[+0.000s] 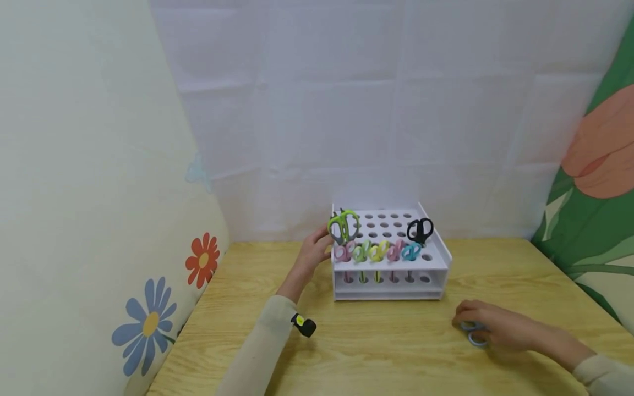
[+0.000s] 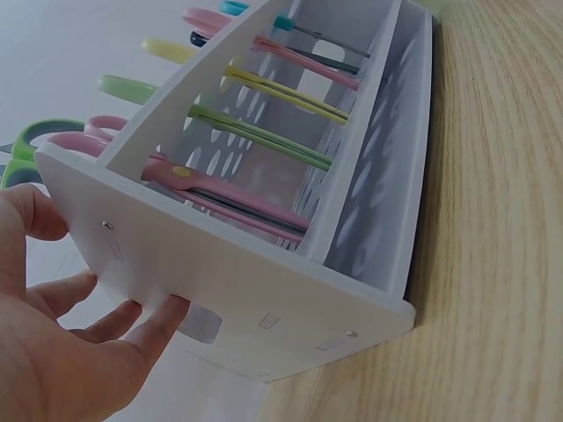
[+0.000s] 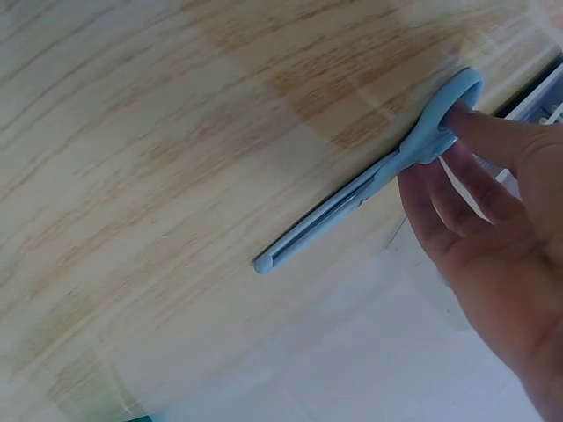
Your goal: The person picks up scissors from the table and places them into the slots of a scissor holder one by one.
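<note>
In the right wrist view, light blue scissors (image 3: pixel 420 149) lie along the wooden table, blades closed. My right hand (image 1: pixel 500 325) grips them by the handle, thumb at one loop and fingers at the other side. A white rack (image 1: pixel 386 265) with rows of round holes stands farther back. Straight fingers of my left hand (image 1: pixel 311 252) rest on its left side panel (image 2: pixel 237 294), around a slot. Pink, green (image 2: pixel 255 136), yellow (image 2: pixel 290 94), pink and teal scissors stand handle-up in its front row. Green-and-grey scissors (image 1: pixel 344 228) and black scissors (image 1: pixel 420 235) stand farther back.
The wooden table (image 1: pixel 386 346) meets a white cloth backdrop (image 1: pixel 317 110) behind the rack. A flower-printed panel (image 1: pixel 148 324) borders the left side, and a green leafy one (image 1: pixel 604 231) the right. A small black camera (image 1: pixel 304 325) sits on my left wrist.
</note>
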`<action>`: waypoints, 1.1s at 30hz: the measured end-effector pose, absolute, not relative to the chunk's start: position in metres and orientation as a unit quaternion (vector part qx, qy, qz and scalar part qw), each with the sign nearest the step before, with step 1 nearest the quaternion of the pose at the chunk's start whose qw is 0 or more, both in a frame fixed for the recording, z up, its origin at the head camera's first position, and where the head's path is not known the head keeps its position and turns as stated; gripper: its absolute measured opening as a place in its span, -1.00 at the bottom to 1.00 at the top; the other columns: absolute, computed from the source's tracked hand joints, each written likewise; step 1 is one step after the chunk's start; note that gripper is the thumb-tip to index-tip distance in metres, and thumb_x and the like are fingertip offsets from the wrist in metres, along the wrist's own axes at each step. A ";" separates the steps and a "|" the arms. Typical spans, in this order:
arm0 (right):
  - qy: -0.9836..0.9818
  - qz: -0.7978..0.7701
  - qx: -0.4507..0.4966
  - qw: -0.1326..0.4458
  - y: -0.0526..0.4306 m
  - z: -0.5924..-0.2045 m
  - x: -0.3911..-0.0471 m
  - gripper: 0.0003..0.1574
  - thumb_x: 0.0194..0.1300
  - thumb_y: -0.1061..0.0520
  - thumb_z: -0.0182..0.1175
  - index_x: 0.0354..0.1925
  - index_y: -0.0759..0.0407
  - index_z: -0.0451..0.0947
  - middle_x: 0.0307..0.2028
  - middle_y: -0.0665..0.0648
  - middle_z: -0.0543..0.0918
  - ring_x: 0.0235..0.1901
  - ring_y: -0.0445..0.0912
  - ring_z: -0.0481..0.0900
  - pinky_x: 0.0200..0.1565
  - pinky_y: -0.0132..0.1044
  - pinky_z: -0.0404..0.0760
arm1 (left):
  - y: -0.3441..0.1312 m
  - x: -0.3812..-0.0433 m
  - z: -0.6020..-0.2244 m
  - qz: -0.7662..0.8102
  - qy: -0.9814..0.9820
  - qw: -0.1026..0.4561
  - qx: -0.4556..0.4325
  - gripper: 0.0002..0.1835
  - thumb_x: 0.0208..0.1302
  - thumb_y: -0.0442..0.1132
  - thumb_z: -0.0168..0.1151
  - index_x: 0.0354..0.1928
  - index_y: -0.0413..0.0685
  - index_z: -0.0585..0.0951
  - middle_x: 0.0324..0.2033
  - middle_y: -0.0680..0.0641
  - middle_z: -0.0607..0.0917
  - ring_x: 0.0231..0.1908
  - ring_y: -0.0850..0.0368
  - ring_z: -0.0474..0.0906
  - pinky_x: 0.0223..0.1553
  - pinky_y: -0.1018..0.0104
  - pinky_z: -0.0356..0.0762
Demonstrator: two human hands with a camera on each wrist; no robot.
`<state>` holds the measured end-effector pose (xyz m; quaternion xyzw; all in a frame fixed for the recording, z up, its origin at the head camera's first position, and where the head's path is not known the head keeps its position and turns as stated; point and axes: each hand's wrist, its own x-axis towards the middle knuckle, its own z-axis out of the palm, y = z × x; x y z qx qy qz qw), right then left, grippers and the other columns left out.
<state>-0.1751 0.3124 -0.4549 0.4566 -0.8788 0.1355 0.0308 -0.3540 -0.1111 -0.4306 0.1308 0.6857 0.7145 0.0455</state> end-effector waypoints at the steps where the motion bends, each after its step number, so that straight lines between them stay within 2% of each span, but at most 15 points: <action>1: -0.876 0.137 0.460 0.037 0.313 -0.456 -0.175 -0.47 0.03 0.43 0.46 0.00 0.16 0.67 -0.05 0.05 0.56 -0.10 -0.14 0.54 -0.20 -0.21 0.63 | -0.111 -0.354 -0.431 0.714 0.686 0.047 0.130 -0.36 0.39 -0.07 0.21 0.49 0.03 0.40 0.34 -0.10 0.48 0.24 -0.06 0.46 0.13 0.00 0.56; 5: -0.869 0.140 0.471 0.065 0.314 -0.458 -0.176 -0.46 -0.01 0.44 0.48 -0.03 0.14 0.68 -0.09 0.03 0.53 -0.15 -0.19 0.51 -0.24 -0.26 0.61 | -0.111 -0.354 -0.432 0.712 0.688 0.049 0.130 -0.36 0.39 -0.05 0.21 0.49 0.05 0.40 0.35 -0.08 0.48 0.24 -0.05 0.45 0.15 -0.02 0.54; 8: -0.875 0.148 0.457 0.064 0.313 -0.455 -0.177 -0.52 0.03 0.40 0.48 -0.05 0.15 0.68 -0.10 0.04 0.49 -0.19 -0.20 0.50 -0.29 -0.28 0.60 | -0.111 -0.355 -0.432 0.715 0.684 0.048 0.136 -0.35 0.40 -0.06 0.21 0.50 0.00 0.38 0.37 -0.15 0.46 0.24 -0.07 0.46 0.14 -0.02 0.54; 13: -0.903 0.191 0.385 -0.005 0.309 -0.445 -0.180 -0.71 0.25 0.24 0.44 -0.05 0.13 0.66 -0.08 0.02 0.41 -0.22 -0.24 0.49 -0.32 -0.27 0.61 | -0.112 -0.356 -0.430 0.713 0.685 0.045 0.139 -0.34 0.38 -0.05 0.22 0.49 0.00 0.39 0.40 -0.22 0.41 0.23 -0.08 0.46 0.10 0.04 0.58; 18: -0.885 0.243 0.398 -0.007 0.308 -0.437 -0.182 -0.79 0.31 0.28 0.38 -0.11 0.11 0.61 -0.16 -0.04 0.54 -0.27 -0.26 0.53 -0.37 -0.29 0.60 | -0.114 -0.356 -0.430 0.714 0.685 0.048 0.136 -0.34 0.37 -0.02 0.24 0.48 0.04 0.41 0.40 -0.19 0.42 0.24 -0.07 0.45 0.12 0.02 0.57; 23: -0.877 0.286 0.385 -0.008 0.310 -0.425 -0.182 -0.75 0.34 0.31 0.34 -0.05 0.09 0.62 -0.18 -0.08 0.66 -0.28 -0.27 0.56 -0.37 -0.31 0.58 | -0.113 -0.356 -0.431 0.713 0.686 0.050 0.136 -0.37 0.39 -0.04 0.23 0.47 0.03 0.42 0.39 -0.19 0.42 0.25 -0.07 0.45 0.14 -0.01 0.55; 27: -0.874 0.324 0.362 0.001 0.309 -0.404 -0.182 -0.74 0.37 0.31 0.31 -0.01 0.11 0.62 -0.16 0.02 0.69 -0.25 -0.19 0.61 -0.30 -0.29 0.63 | -0.113 -0.357 -0.431 0.712 0.686 0.053 0.137 -0.34 0.39 -0.01 0.24 0.48 0.02 0.41 0.40 -0.21 0.41 0.25 -0.08 0.45 0.14 -0.02 0.55; 31: -0.859 0.396 0.326 0.007 0.304 -0.379 -0.182 -0.73 0.39 0.39 0.24 0.03 0.27 0.60 -0.18 0.15 0.71 -0.23 -0.11 0.67 -0.26 -0.26 0.69 | -0.111 -0.357 -0.430 0.715 0.684 0.049 0.138 -0.36 0.38 -0.03 0.24 0.47 0.01 0.43 0.37 -0.20 0.45 0.22 -0.09 0.47 0.13 -0.03 0.55; 33: -0.848 0.430 0.308 0.029 0.302 -0.369 -0.183 -0.69 0.38 0.45 0.21 0.07 0.36 0.57 -0.18 0.23 0.72 -0.22 -0.07 0.71 -0.24 -0.23 0.72 | -0.110 -0.357 -0.430 0.716 0.683 0.048 0.139 -0.39 0.41 -0.06 0.22 0.46 0.01 0.43 0.36 -0.21 0.45 0.22 -0.09 0.47 0.13 -0.04 0.55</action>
